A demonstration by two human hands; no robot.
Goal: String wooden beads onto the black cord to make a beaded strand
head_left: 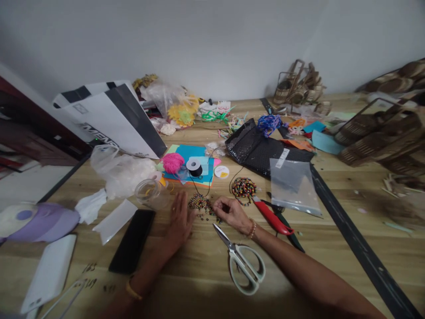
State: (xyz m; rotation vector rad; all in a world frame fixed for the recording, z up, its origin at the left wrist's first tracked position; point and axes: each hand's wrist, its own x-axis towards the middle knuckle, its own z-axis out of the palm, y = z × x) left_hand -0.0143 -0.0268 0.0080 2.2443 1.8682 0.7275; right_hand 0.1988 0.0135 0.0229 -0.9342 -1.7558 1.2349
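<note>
A loose pile of small multicoloured beads (200, 202) lies on the wooden table between my hands. My left hand (181, 220) rests flat at the pile's left edge, its fingers stretched out. On the other side, my right hand (233, 214) is closed with thumb and forefinger together; whatever they may hold is too small to make out. Just beyond it sits a coiled string of beads (244, 188). Black cord leads from a white-ended spool (194, 167) toward the pile. White-handled scissors (244, 266) lie partly open below my right hand.
Right of my right wrist are a red-handled tool (272, 218), a clear zip bag (295, 186) and a black bubble mailer (249, 148). A clear jar (151, 193), a black phone (132, 241) and a white box-like device (49, 272) lie left. Wooden baskets (381, 128) stand far right.
</note>
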